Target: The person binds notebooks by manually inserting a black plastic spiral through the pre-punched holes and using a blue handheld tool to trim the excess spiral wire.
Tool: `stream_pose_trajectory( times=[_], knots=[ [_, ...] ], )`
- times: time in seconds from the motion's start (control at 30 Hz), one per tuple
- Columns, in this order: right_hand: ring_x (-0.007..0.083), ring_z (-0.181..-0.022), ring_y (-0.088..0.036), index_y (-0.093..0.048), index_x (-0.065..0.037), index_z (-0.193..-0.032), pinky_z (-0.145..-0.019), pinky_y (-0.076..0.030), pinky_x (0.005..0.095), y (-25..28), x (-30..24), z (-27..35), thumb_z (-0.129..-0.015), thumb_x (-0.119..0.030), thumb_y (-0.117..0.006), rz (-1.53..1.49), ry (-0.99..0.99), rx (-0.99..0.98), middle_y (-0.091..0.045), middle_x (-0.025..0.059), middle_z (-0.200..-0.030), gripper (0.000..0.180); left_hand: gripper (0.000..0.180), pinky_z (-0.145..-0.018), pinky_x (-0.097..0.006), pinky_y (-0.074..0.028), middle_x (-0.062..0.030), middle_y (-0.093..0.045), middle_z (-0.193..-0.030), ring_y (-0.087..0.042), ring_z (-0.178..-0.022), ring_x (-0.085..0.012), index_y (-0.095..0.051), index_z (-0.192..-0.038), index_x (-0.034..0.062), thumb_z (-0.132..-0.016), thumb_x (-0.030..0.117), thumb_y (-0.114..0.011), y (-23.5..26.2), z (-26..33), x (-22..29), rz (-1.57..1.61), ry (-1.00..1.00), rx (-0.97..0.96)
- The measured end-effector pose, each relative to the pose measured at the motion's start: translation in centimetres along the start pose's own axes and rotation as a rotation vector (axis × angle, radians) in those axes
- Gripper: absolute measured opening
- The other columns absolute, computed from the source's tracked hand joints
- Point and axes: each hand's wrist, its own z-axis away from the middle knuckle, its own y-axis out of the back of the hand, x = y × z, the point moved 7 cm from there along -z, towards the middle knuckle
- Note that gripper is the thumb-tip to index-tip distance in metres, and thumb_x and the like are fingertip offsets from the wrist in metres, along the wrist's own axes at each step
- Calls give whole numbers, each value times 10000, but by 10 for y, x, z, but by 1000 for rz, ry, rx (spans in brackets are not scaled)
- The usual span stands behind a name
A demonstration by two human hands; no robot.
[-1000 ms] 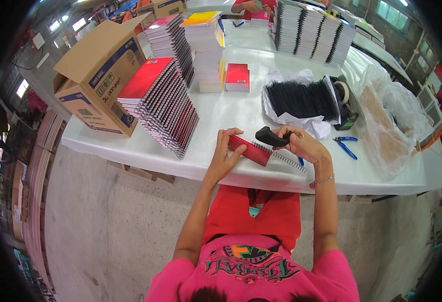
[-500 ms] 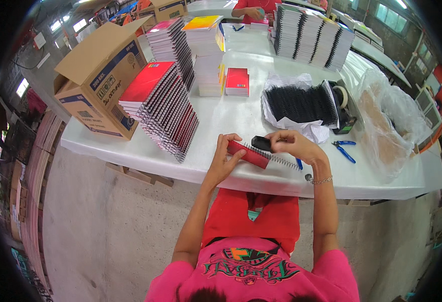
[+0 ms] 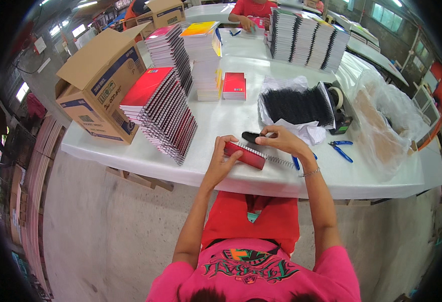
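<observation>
My left hand (image 3: 222, 161) grips a small red notebook (image 3: 250, 157) at its left end, just above the near edge of the table. A dark wire coil (image 3: 279, 160) runs along the notebook's far edge, and its loose end sticks out to the right. Between the fingers of my right hand (image 3: 279, 141) is a dark, oblong black piece (image 3: 251, 137), tilted beyond the coil; its exact kind does not show. Blue-handled cutters (image 3: 295, 162) lie partly hidden by my right forearm.
Stacks of spiral notebooks (image 3: 163, 113) stand left, beside an open cardboard box (image 3: 98, 90). Several black coils (image 3: 299, 106) lie on white paper, near blue cutters (image 3: 340, 150) and a clear plastic bag (image 3: 384, 126). A small red stack (image 3: 234, 86) sits mid-table. Across it, a person handles something.
My right hand and the black piece have moved left and slightly away from me along the coil. My left hand keeps its hold on the notebook. The person opposite has shifted their hands.
</observation>
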Motion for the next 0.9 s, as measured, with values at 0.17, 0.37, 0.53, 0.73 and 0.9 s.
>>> stream_pose_trajectory(
  times=[0.17, 0.37, 0.53, 0.73, 0.9],
  knots=[
    [249, -1090, -513, -646, -57, -1023, -928, -440, 356, 17, -15, -5, -756, -380, -823, 219, 345, 299, -490, 143, -1298, 455, 346, -963, -328, -379, -104, -478, -1074, -485, -1042, -240, -527, -1147, 40, -866, 157, -692, -4, 2, 9, -24, 2, 113],
    [345, -1136, -493, -674, -108, -1041, -987, -388, 422, 6, -50, 11, -819, -314, -758, 452, 471, 274, -535, 190, -1265, 314, 369, -903, -338, -403, -107, -496, -1072, -502, -1014, -240, -532, -1147, 40, -860, 191, -708, -9, 11, 10, -183, -42, 276],
    [295, -1041, -508, -685, -94, -995, -902, -363, 425, -28, -77, 39, -793, -271, -736, 675, 577, 440, -619, 80, -1066, 273, 356, -877, -336, -414, -97, -495, -1046, -513, -986, -235, -535, -1153, 43, -870, 181, -701, -8, 12, 15, -200, -84, 321],
    [303, -1084, -493, -688, -98, -1025, -959, -350, 441, -36, -77, 33, -785, -330, -735, 609, 551, 447, -616, 92, -1077, 337, 327, -927, -386, -407, -123, -553, -1072, -505, -1038, -302, -554, -1133, 33, -876, 185, -689, -8, 12, 15, -130, 5, 311],
    [298, -1133, -504, -689, -114, -1048, -988, -348, 463, -15, -59, 18, -820, -350, -702, 702, 544, 599, -601, 96, -1112, 328, 331, -925, -381, -415, -129, -540, -1071, -517, -1035, -306, -557, -1138, 44, -875, 192, -691, -10, 10, 14, -156, -42, 310]
  ],
)
